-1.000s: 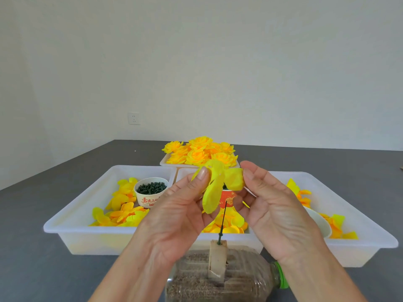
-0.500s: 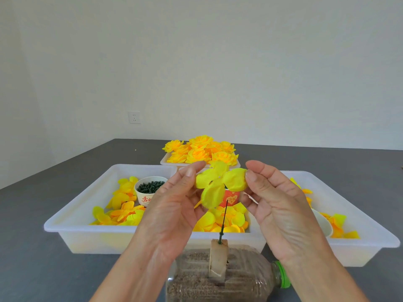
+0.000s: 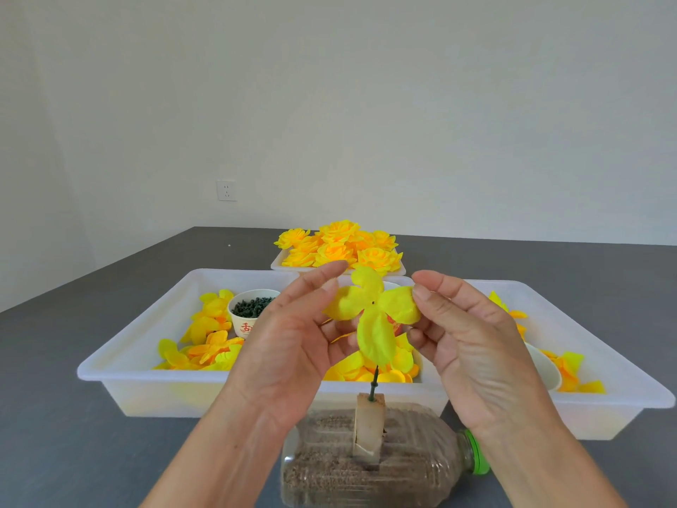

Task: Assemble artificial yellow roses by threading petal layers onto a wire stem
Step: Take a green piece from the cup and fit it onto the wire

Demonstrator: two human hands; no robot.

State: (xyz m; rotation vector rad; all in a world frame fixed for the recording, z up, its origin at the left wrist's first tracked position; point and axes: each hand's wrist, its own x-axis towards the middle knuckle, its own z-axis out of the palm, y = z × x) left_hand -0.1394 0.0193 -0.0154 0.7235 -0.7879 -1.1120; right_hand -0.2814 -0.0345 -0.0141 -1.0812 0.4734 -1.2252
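Both hands, left hand (image 3: pixel 293 346) and right hand (image 3: pixel 472 346), pinch the petal layer (image 3: pixel 373 313) spread between them, above the wire stem (image 3: pixel 374 383)

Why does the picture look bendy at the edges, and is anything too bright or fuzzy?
Head view: the wide lens curves the table edge and the white tray; soft, even light, faint shadows, no glare; the petal layer is sharp, held at its edges by the left hand and right hand; the roses look slightly softer.

The petal layer (image 3: pixel 373 317) hides the wire stem's (image 3: pixel 374 384) upper part (the bottle (image 3: pixel 403 467) is cut off below).
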